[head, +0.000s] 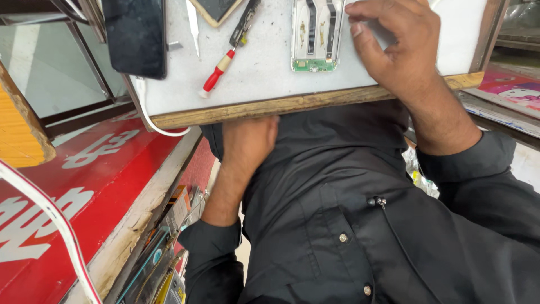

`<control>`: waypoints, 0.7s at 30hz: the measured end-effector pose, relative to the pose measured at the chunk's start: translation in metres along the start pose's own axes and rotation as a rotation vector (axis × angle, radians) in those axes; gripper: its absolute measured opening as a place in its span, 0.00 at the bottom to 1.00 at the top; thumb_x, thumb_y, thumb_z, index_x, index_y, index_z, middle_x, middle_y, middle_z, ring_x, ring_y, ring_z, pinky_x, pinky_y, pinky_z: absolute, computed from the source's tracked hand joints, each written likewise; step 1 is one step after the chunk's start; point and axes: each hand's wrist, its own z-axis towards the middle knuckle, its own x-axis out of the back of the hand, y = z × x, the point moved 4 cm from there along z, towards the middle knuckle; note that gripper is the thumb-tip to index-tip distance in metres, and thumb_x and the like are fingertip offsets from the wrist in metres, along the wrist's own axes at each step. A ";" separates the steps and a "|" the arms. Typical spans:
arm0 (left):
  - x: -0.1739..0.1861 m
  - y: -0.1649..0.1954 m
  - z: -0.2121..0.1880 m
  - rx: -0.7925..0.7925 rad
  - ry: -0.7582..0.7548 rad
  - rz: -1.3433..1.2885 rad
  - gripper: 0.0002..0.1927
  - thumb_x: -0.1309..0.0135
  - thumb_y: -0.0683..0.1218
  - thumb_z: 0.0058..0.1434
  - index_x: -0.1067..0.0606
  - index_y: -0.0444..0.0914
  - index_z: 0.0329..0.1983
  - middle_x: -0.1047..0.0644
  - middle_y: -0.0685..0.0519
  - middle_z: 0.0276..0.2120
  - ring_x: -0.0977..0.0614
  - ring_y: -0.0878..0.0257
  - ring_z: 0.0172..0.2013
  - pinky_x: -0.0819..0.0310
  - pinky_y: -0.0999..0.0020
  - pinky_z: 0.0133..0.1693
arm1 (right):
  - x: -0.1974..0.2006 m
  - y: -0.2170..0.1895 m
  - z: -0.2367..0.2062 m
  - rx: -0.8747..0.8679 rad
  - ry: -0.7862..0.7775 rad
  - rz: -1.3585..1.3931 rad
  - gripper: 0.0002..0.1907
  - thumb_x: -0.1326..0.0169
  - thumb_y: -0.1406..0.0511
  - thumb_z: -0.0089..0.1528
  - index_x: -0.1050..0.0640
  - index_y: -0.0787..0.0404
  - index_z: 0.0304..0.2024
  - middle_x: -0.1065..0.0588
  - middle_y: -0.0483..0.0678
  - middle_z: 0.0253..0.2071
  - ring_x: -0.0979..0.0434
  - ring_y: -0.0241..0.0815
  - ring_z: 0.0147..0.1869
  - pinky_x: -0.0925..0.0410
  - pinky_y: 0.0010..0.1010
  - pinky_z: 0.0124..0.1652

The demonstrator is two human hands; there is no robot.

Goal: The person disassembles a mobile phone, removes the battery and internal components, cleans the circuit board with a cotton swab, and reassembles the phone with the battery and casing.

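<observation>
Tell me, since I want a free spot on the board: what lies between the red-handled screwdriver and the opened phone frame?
Nothing. In the head view, the stretch of white board between the red-handled screwdriver and the opened phone frame is bare, only scuffed and speckled.

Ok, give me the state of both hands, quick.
Left hand: reaching under the board's wooden edge, fingers hidden; cannot tell.
Right hand: fingers curled, resting on the opened phone, not clearly gripping.

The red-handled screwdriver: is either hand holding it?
No, the red-handled screwdriver lies alone on the white board, apart from both hands.
</observation>
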 end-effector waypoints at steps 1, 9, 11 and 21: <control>-0.002 -0.012 0.001 0.018 0.107 0.072 0.10 0.41 0.48 0.62 0.18 0.38 0.40 0.19 0.44 0.34 0.18 0.45 0.36 0.25 0.46 0.40 | 0.000 0.000 -0.001 0.002 0.008 0.003 0.12 0.45 0.77 0.68 0.20 0.64 0.54 0.20 0.49 0.50 0.19 0.45 0.54 0.30 0.31 0.54; -0.034 -0.032 0.011 0.086 0.115 0.135 0.11 0.41 0.48 0.59 0.18 0.36 0.39 0.19 0.42 0.33 0.18 0.41 0.35 0.27 0.41 0.39 | -0.001 -0.005 -0.003 0.058 -0.018 -0.085 0.11 0.44 0.76 0.65 0.19 0.62 0.49 0.19 0.46 0.48 0.22 0.43 0.53 0.33 0.33 0.54; -0.032 -0.027 0.010 0.018 0.182 0.137 0.12 0.41 0.48 0.57 0.18 0.36 0.39 0.19 0.42 0.34 0.18 0.41 0.37 0.26 0.43 0.40 | -0.001 -0.008 0.001 0.131 -0.024 -0.133 0.10 0.41 0.75 0.64 0.18 0.60 0.47 0.20 0.44 0.48 0.24 0.44 0.56 0.35 0.36 0.57; -0.025 -0.018 0.016 0.082 0.140 0.113 0.13 0.40 0.50 0.57 0.18 0.37 0.39 0.18 0.43 0.35 0.18 0.41 0.37 0.26 0.43 0.40 | -0.007 -0.014 0.002 0.350 -0.074 -0.266 0.10 0.36 0.70 0.60 0.15 0.57 0.44 0.19 0.42 0.50 0.32 0.48 0.66 0.44 0.44 0.64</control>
